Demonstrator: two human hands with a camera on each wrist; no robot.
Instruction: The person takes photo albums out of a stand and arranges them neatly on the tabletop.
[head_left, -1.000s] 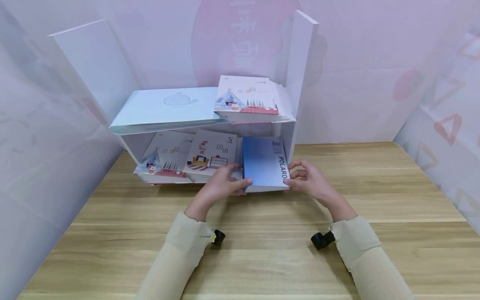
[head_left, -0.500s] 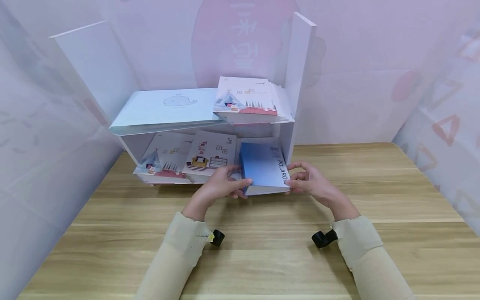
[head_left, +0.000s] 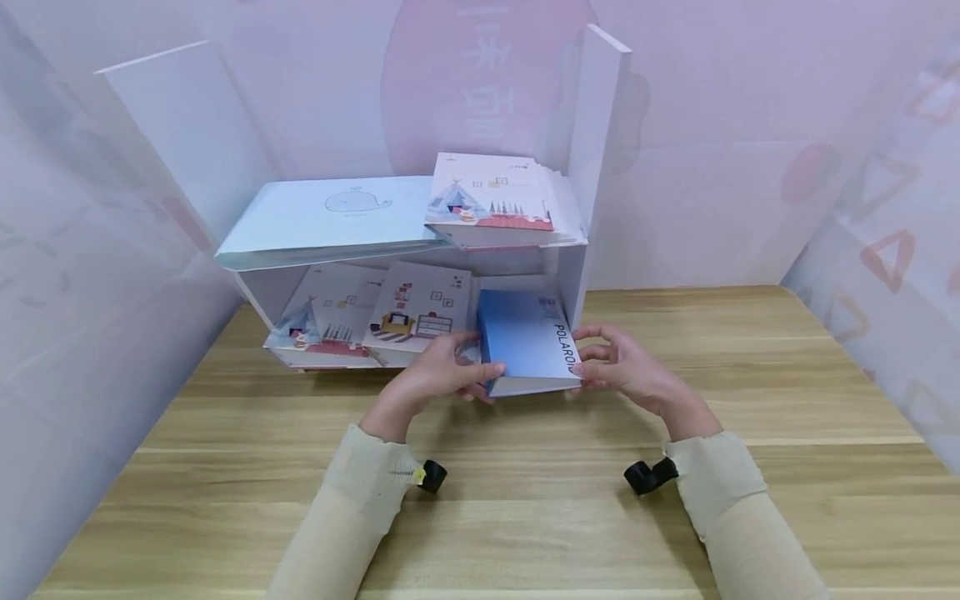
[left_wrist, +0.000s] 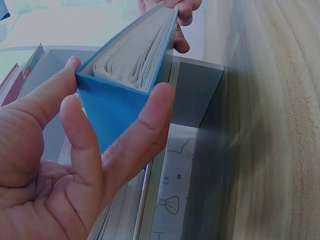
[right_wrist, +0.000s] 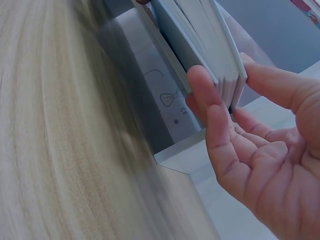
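A blue photo album (head_left: 525, 337) marked POLAROID juts out from the right end of the lower shelf, its front edge over the table. My left hand (head_left: 442, 371) grips its spine corner, thumb on the cover and fingers beneath. At the opposite corner my right hand (head_left: 622, 367) pinches the covers between thumb and fingers. The left wrist view shows the album's blue spine (left_wrist: 112, 110) and its page block between the covers. In the right wrist view the page edges (right_wrist: 215, 45) face the right palm.
The white two-tier shelf (head_left: 600, 125) has tall side panels. On top lie a pale blue whale-print album (head_left: 330, 212) and a white illustrated book (head_left: 491, 192). Two illustrated books, one with a tent (head_left: 330, 308) and one with an armchair (head_left: 420, 304), fill the lower left. The wooden table (head_left: 525, 517) extends in front.
Both hands have drawn the blue album a little out of the lower shelf toward the person. The other books and the shelf stay in place.
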